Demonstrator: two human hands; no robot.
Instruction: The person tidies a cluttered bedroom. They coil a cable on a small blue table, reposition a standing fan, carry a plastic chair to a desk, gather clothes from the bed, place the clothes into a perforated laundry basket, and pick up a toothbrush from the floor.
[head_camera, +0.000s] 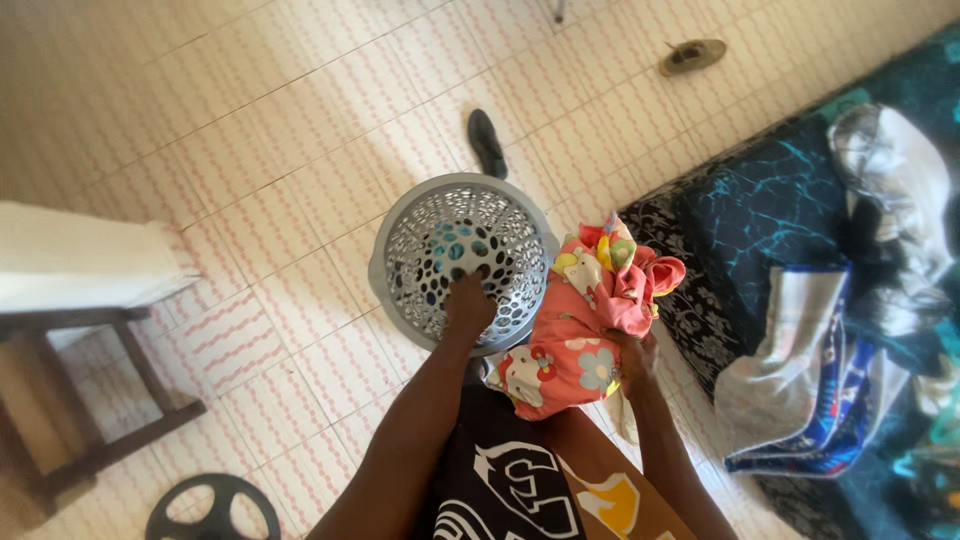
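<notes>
The person looks straight down at a round grey basket (462, 262) full of little holes. The left hand (470, 300) is holding it up by its bottom, with the fingertips poked into the holes, so the basket tips on its side and its floor faces the camera. That grip keeps the basket off the tiled floor (250, 150) while the other hand is busy. Something blue and white shows through the holes, but what it is cannot be told. The right hand (630, 358) is closed around a bunch of pink cloth (580, 320) with flowers and cartoon faces on it (it looks soft and crumpled). The cloth is held just beside the basket, touching its right edge, and it hangs in a lump over the person's lap, so none of it drags on the floor. To the right is a bed (770, 220) with a dark blue cover, and more clothes lie in a heap on it, one of them a striped blue and white cloth (810, 380). A dark shoe (487, 142) lies on the floor past the basket, and a flat sandal (692, 56) lies further off. On the left stands a wooden stool (70, 400) with a white cushion on top.
</notes>
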